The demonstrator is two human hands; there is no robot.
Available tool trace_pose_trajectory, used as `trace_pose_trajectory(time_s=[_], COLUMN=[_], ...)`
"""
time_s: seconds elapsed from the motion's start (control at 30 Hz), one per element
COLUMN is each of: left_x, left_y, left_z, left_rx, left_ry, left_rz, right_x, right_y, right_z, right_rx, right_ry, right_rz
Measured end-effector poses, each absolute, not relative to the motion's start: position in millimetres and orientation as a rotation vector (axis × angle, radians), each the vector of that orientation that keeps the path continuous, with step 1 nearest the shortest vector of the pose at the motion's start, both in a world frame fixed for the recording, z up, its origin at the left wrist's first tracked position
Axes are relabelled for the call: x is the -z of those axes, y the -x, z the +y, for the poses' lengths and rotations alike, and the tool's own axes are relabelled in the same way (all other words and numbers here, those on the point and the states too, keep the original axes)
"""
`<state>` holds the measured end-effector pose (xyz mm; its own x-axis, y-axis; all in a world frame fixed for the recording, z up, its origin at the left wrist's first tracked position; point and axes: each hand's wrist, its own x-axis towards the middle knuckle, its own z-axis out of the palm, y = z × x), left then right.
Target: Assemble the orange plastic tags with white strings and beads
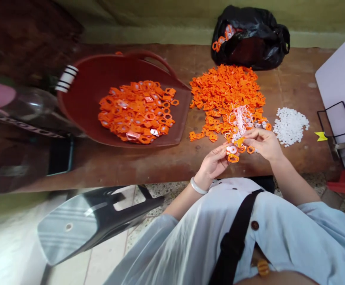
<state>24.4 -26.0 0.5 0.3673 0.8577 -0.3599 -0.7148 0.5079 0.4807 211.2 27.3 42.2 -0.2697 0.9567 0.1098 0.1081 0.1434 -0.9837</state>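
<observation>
My left hand [214, 161] is closed, thumb and fingers pinching an orange plastic piece [233, 158] with a white round part on it. Just above and to the right, my right hand [263, 141] pinches a small yellow-orange piece [239, 141]. Both hands are close together over the front of the table. Directly behind them lies a bundle of white and pinkish string [240, 116], on the edge of a big heap of orange plastic pieces [227, 89]. To the right of my right hand is a pile of small white pieces [290, 126].
A dark red basket [80, 79] lies on the left, with many orange pieces [139, 113] in it. At the back is a black plastic bag [255, 35]. A phone [60, 155] is at the left; a grey plastic stool [68, 225] stands below the wooden table [148, 166].
</observation>
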Motion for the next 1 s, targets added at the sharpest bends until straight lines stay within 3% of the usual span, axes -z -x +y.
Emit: trace_pose_trajectory(time_s=[0.37, 1.0], left_x=[-11, -13], left_y=[-47, -49], left_z=[-23, -23], left_rx=[-1.006, -1.046], left_ry=[-0.272, -0.202], left_rz=[0.597, 0.599], right_x=[-18, -11], right_y=[-219, -211], right_z=[-6, -11], right_rx=[-0.966, -0.963], right_ry=[0.957, 0.907], right_rz=[-1.468, -1.515])
